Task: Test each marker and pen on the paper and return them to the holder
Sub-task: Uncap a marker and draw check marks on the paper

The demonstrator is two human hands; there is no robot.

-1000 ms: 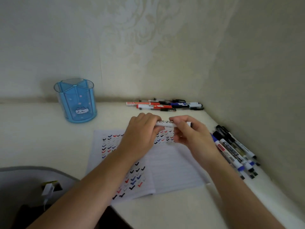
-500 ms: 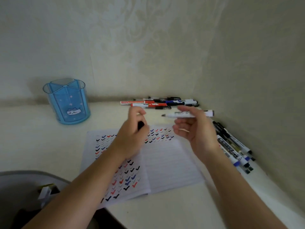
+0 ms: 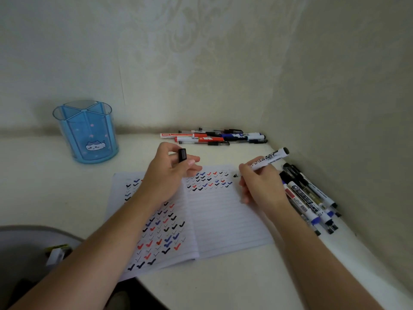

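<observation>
The marker (image 3: pixel 266 161), a white barrel with black print, is uncapped and pinched in the fingers (image 3: pixel 245 173) of the right hand (image 3: pixel 260 189) in a writing grip. Its black tip slants down towards the top right edge of the paper (image 3: pixel 223 220); whether it touches the page cannot be told. The cap (image 3: pixel 182 155) is pinched between thumb and forefinger of the left hand (image 3: pixel 167 175), which hovers over the page's middle fold with its other fingers loosely extended.

The step in hand looks like testing this marker. Next, the tip must come onto a free spot beside the rows of ticks (image 3: pixel 207 181) just left of the writing fingers. Then the cap goes back on.

The holder (image 3: pixel 86 133) stands well beyond the left hand, apparently without pens. A pile of markers (image 3: pixel 310 200) lies just right of the right hand, and a row of pens (image 3: pixel 212 137) beyond both hands on the tabletop (image 3: pixel 223 285).
</observation>
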